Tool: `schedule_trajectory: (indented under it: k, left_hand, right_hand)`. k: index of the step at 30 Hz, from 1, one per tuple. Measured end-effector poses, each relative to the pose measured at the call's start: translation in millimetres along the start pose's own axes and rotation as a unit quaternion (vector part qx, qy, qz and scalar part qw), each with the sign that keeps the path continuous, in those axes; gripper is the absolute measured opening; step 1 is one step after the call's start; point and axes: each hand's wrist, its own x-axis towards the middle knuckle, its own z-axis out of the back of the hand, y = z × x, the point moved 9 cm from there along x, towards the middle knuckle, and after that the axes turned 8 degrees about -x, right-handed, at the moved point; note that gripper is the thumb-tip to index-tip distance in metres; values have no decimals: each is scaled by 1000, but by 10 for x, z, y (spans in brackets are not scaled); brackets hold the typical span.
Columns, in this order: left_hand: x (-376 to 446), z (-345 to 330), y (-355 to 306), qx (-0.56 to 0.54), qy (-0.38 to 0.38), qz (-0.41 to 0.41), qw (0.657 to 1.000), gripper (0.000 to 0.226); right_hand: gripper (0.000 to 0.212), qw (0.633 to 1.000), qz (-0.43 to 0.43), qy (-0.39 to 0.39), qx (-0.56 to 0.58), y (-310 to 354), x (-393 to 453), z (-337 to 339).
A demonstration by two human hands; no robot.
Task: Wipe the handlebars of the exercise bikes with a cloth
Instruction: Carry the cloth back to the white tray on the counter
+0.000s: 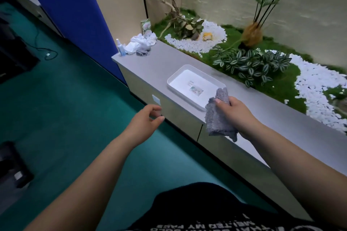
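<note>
- Two hands out front, and only one is busy: the right hand (235,113) grips the grey cloth (218,116), thumb pressed across the top, most of the fabric hanging loose below the fist.
- That cloth hangs over the front edge of the grey counter (159,62), just beside the near corner of the white tray (173,78), which sits flat with a small card lying in it.
- Left hand (145,124) floats over the green floor (65,90), fingers loosely curled, holding nothing at all.
- No exercise bike in sight, no handlebars either, so by my reckoning the wiping hasn't started; the cloth is in hand and the walk to the bikes is the next job.
- Here's the risk: that dangling lower flap could snag the tray's rim as the hand swings away and drag the tray toward the edge of the counter.
- Second risk: the hold looks like a bunch rather than a proper wrap, so a fast turn could let the cloth slip and fall to the floor.
- Further back on the counter, a spray bottle (121,48) stands beside a heap of crumpled tissues (139,43), well apart from both hands; leaving without it may mean wiping dry.
</note>
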Motion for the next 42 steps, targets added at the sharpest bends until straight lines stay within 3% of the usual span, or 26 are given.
schedule_trajectory:
  k: [6,15,20,25,33,38,42]
  left_hand:
    - [997,-29,-268,-49,2,-37,998,25]
    - [2192,-175,3,-51,39,28,998,33]
    - [2818,-111,1,-36,53,31,997,31]
    - [3553,-167,-48,-4,115,12,993,31]
    - [4710,-490,150,92,257,-35,961,36]
    - [5250,-740,367,145,296,-51,943,41]
    - [5521,-1031,742,174,306,-16,936,42]
  right_hand:
    - [26,999,-17,-6,38,171,866,61]
    - [28,997,-59,13,40,387,2134,-27]
    - [24,996,-71,-20,52,506,2656,40]
    - [13,990,-102,-59,77,490,3076,57]
    - [19,960,-223,-112,129,200,3408,-281]
    - [19,945,-270,-123,142,65,3575,-517]
    - [28,939,-297,-117,127,-113,3784,-677]
